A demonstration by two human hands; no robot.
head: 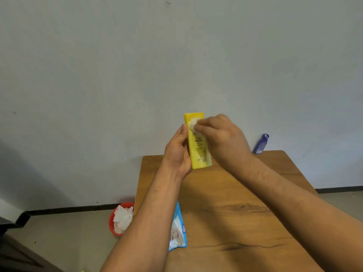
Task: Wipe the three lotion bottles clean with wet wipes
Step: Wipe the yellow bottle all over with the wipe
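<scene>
Bottle (197, 154), stiff but likely slick, sits clamped mid-body in our left fingers (183, 131), right fingers (205, 124) pinching wipe (194, 124).

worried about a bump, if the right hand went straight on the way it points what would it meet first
The right hand holds a wet wipe on the yellow bottle, so that comes first. Past its edge it would likely reach the thumb of the left hand; depth is unclear.
</scene>
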